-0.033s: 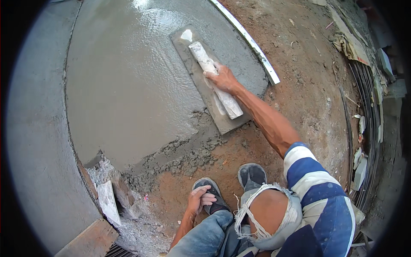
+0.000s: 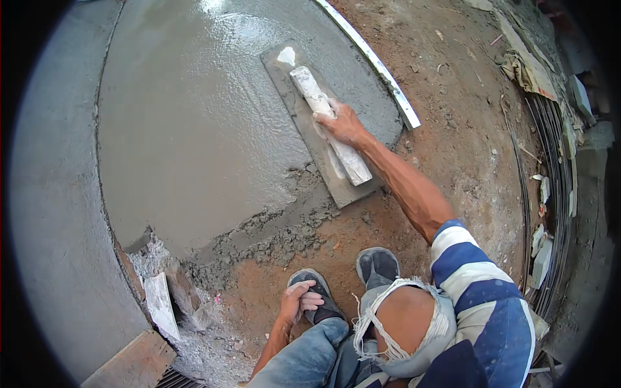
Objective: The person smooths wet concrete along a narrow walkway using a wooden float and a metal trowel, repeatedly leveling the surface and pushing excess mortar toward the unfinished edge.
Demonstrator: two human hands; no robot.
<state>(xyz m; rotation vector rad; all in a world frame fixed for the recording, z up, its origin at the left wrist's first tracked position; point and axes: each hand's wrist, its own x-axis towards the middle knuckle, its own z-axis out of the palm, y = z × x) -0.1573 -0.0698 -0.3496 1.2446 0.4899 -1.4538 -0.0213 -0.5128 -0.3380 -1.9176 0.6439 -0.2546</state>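
Observation:
My right hand (image 2: pixel 339 124) grips the thick pale handle of a long rectangular hand float (image 2: pixel 317 147), closed around its middle. The float's grey plate lies flat on wet grey concrete (image 2: pixel 174 142), close to the slab's right edge, its near end over the crumbly border by the soil. Low in the picture, my left hand (image 2: pixel 302 301) hangs beside my knee, in front of a dark shoe (image 2: pixel 323 294). Its fingers are loosely stretched out and it holds nothing.
A white strip (image 2: pixel 375 61) edges the slab on the right. Left of a seam runs a hardened grey slab (image 2: pixel 58 181). Broken rubble, a pale flat piece (image 2: pixel 160 304) and a wooden board (image 2: pixel 132 362) are at lower left. Long thin rods (image 2: pixel 555 174) lie at far right.
The float and my right hand have shifted slightly right and toward me over the concrete. My left hand keeps nearly the same place and pose.

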